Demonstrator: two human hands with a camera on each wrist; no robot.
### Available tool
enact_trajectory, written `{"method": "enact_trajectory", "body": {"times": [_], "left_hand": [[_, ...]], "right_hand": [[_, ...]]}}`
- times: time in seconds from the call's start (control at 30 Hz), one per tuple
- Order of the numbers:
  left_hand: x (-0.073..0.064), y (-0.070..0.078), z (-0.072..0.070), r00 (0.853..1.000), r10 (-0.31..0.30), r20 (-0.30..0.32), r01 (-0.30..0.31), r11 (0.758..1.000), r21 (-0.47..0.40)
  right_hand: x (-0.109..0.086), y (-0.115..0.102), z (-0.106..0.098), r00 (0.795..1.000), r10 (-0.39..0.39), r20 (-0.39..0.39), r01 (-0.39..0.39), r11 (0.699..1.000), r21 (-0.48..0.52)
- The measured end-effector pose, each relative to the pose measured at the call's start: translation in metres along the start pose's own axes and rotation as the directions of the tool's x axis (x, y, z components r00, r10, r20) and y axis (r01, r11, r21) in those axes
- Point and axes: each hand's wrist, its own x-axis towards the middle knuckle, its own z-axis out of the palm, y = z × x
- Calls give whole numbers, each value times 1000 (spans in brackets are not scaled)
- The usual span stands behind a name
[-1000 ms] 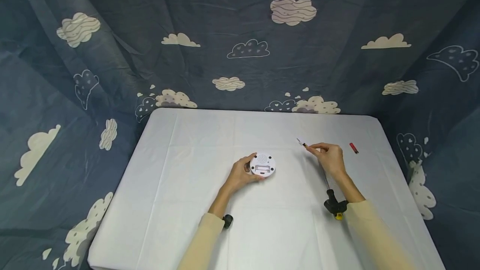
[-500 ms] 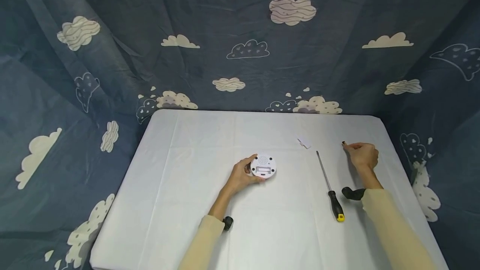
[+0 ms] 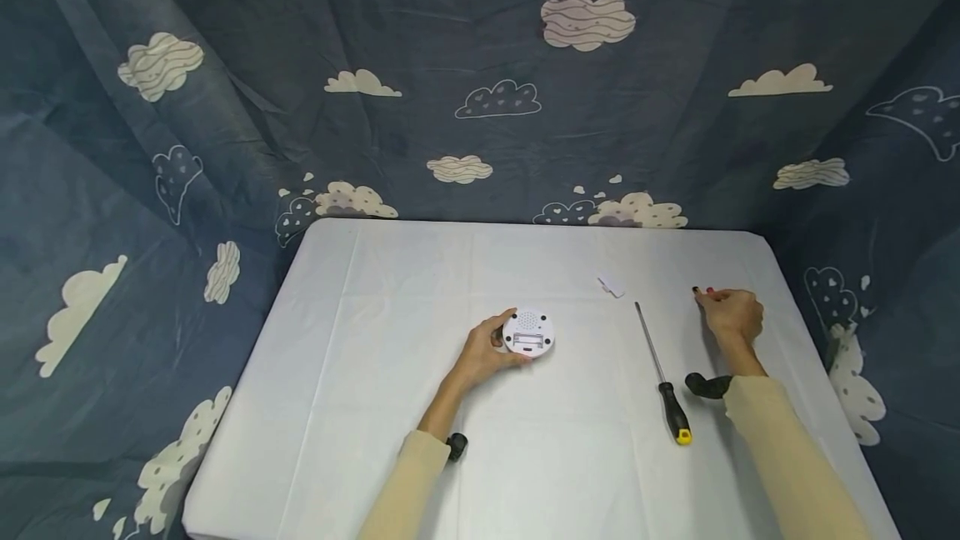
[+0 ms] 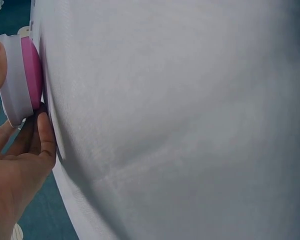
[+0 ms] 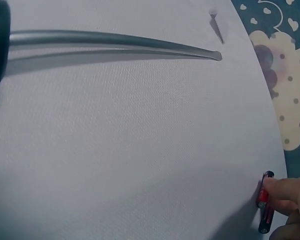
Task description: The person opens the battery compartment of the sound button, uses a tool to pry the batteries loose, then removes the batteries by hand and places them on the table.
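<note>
My left hand (image 3: pixel 480 352) grips a round white device (image 3: pixel 528 333) at its rim, between thumb and fingers. Its underside faces up, with a speaker grille and an uncovered battery slot. The left wrist view shows a pink part (image 4: pixel 33 72) on the other side of the device. On the right part of the table my right hand (image 3: pixel 733 315) pinches a red and black battery (image 5: pixel 262 198). A second battery (image 5: pixel 266 223) lies close against it by the fingers. How far the fingers touch the second one is partly hidden.
A screwdriver (image 3: pixel 663 390) with a black and yellow handle lies between the hands. Beyond its tip lies a small white cover-like piece (image 3: pixel 611 286). A dark cloud-patterned cloth (image 3: pixel 495 40) hangs behind the white table (image 3: pixel 375 457).
My right hand has moved right, from the small white piece to the battery on the table. The white piece now lies free. My left hand and the device have stayed put.
</note>
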Motion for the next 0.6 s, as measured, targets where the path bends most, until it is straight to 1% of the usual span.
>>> {"method": "enact_trajectory", "body": {"times": [0.13,0.23,0.33,0.4,0.5,0.6], "left_hand": [[0,-1,0,1000,-11,12,11,1000,-3],[0,-2,-2,1000,-23,18,23,1000,3],[1,-3,-3,999,-31,8,31,999,12],[1,-3,-4,1000,-30,8,30,999,13],[1,-3,-5,999,-14,31,14,1000,3],[-1,-4,-11,998,-8,59,9,1000,-21]], "right_hand": [[-3,-1,1,1000,24,-13,-24,999,25],[-8,-5,0,999,39,-31,-36,996,80],[-17,-12,-2,999,36,-24,-32,990,139],[-26,-18,-6,1000,25,10,-27,984,178],[-43,-24,-12,998,-6,61,-9,972,233],[-63,-27,-15,991,-53,119,22,969,245]]}}
